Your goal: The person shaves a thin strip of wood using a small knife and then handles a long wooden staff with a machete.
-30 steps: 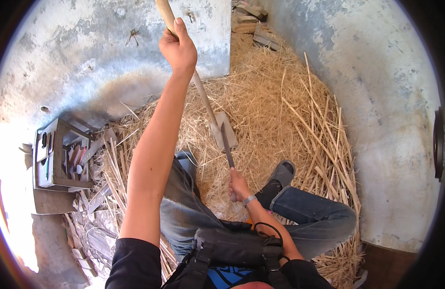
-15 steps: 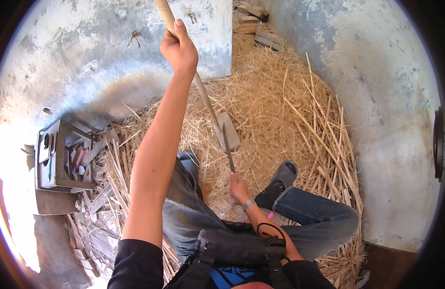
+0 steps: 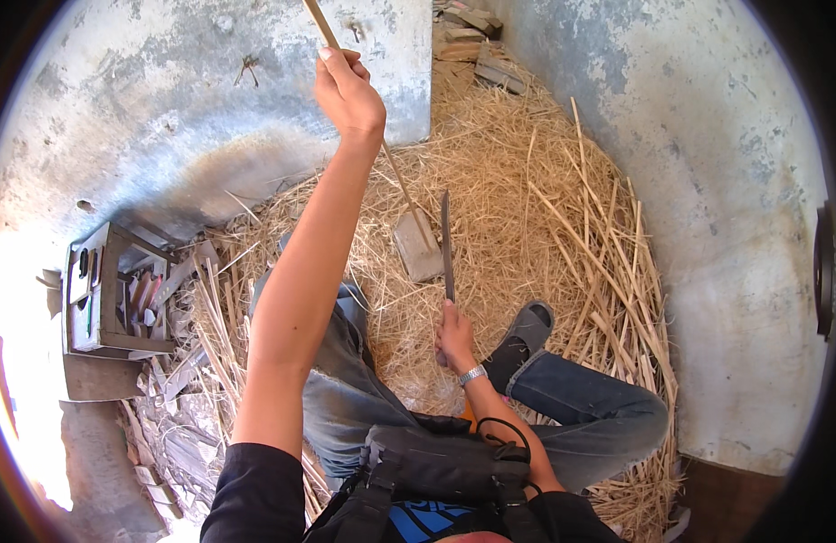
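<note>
High in front of me, my left hand (image 3: 350, 95) is wrapped round a long, pale strip of wood or bamboo (image 3: 399, 176). The strip slants down, its lower end meeting a grey rectangular block (image 3: 422, 261) on the floor; its top runs out of view. My right hand (image 3: 454, 339), lower and nearer my body, is closed on the handle of a long, narrow-bladed knife (image 3: 447, 240). The dark blade points away from me, just right of the block and apart from the strip.
Straw-like shavings (image 3: 490, 181) cover the floor around the block. Long split sticks (image 3: 608, 271) lie along the right wall. A small wooden cabinet (image 3: 133, 343) holding tools stands at left. My sandalled foot (image 3: 531, 326) is close to my right hand; wood pieces (image 3: 499, 72) lie at the back.
The knife has swung right, off the strip and block, and now points nearly straight ahead. The strip looks narrower, as if turned, and my left hand has shifted slightly down and right.
</note>
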